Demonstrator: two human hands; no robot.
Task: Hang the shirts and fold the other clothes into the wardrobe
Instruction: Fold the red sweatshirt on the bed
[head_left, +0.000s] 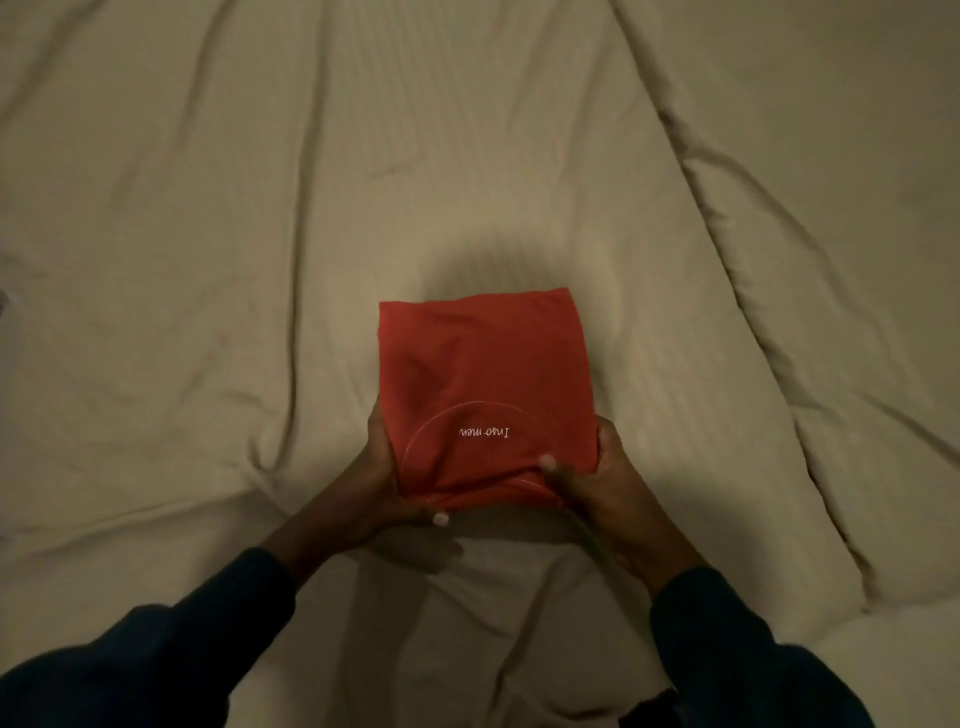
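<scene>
While filling the whole view: beige bedcover (208, 260), wrinkled, with long creases running away from the camera and a thick quilted ridge down the right side.
Sleeves: dark, long, coming in from both lower corners; left sleeve (156, 649), right sleeve (753, 654).
Red garment (483, 364): folded into a compact square packet, near the middle of the bedcover, its far part lying on the cover, its near edge held between the two hands.
Shadow: dark patch on the cover just beyond the packet's far edge.
Left hand (384, 483): grips the packet's near left corner, fingers curled along the left side and beneath, thumb along the near edge.
Right hand (597, 483): grips the near right corner, thumb pressed on top of the cloth, fingers wrapped round the right edge.
Print on the garment: thin white arc with small white lettering (484, 432) inside it, upside down to the camera, between the two hands.
</scene>
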